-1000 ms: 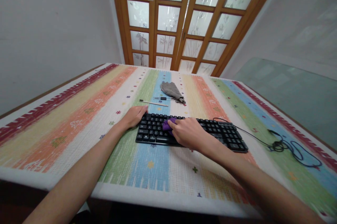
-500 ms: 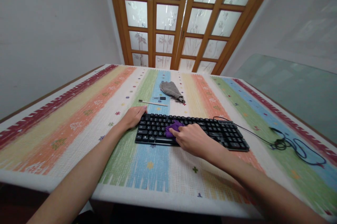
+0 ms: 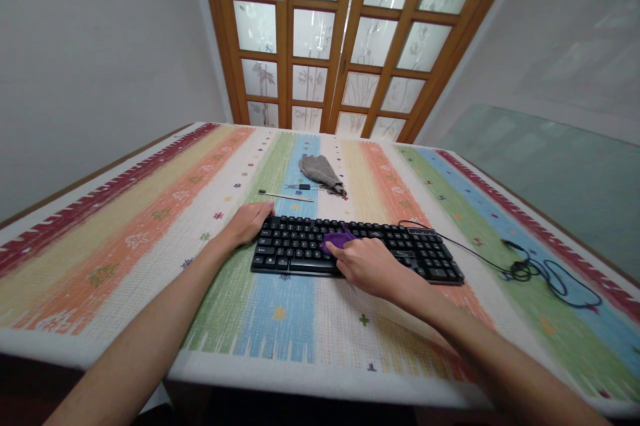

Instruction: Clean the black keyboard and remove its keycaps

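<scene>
A black keyboard [image 3: 300, 254] lies flat on the striped tablecloth, its long side towards me. My left hand [image 3: 249, 221] grips its far left corner, the fingertips at the back edge. Over the middle keys, my right hand [image 3: 367, 266] presses down a bunched purple cloth [image 3: 339, 241], fingers closed on it. The cloth and hand cover part of the letter keys. Behind the keyboard are a thin toothbrush-like brush [image 3: 286, 197], a small tool with a black handle and wire ends [image 3: 304, 187], and a crumpled grey cloth [image 3: 323, 171].
The keyboard's cable [image 3: 470, 250] runs right to a loose coil [image 3: 525, 271] on the tablecloth [image 3: 165, 266]. Beyond the table stand wooden doors with glass panes [image 3: 313, 33]. A pale green panel [image 3: 545, 166] leans by the right wall.
My right hand has slid the purple cloth a little to the right across the keys. My left hand stays at the keyboard's corner. The whole view has shifted slightly.
</scene>
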`<state>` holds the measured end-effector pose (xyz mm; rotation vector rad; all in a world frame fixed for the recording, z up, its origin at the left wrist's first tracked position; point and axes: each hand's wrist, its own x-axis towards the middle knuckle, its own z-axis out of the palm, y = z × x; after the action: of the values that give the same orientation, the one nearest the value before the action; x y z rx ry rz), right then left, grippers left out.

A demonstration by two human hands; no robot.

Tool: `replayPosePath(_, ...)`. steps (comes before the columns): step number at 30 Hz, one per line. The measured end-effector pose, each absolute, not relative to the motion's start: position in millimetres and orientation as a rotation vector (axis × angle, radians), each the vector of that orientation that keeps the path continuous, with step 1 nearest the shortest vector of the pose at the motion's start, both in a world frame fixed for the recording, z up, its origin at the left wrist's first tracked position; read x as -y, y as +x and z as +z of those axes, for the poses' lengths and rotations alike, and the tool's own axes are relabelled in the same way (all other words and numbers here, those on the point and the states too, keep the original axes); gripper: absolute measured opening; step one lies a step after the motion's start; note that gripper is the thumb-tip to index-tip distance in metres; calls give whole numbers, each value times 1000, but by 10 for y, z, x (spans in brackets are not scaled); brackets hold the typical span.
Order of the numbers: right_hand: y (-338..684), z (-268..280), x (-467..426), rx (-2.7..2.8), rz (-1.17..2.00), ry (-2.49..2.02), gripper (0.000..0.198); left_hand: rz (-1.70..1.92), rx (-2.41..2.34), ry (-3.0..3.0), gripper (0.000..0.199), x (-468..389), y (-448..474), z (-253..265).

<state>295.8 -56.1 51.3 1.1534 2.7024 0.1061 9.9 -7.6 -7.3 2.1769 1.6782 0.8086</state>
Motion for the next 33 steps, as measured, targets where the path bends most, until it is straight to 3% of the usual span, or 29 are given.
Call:
replayPosePath(12, 2903, 601, 459, -2868, 63, 1313, 35, 814, -1656, 2187, 58, 51, 83, -106)
replayPosePath(25, 2899, 617, 526, -2713, 88, 1065, 29, 817, -1654, 2185, 57, 67, 89, -92)
replayPosePath(33, 3008, 567, 468, -2808, 68, 1283, 31, 811, -1654, 2189, 56, 63, 87, -108)
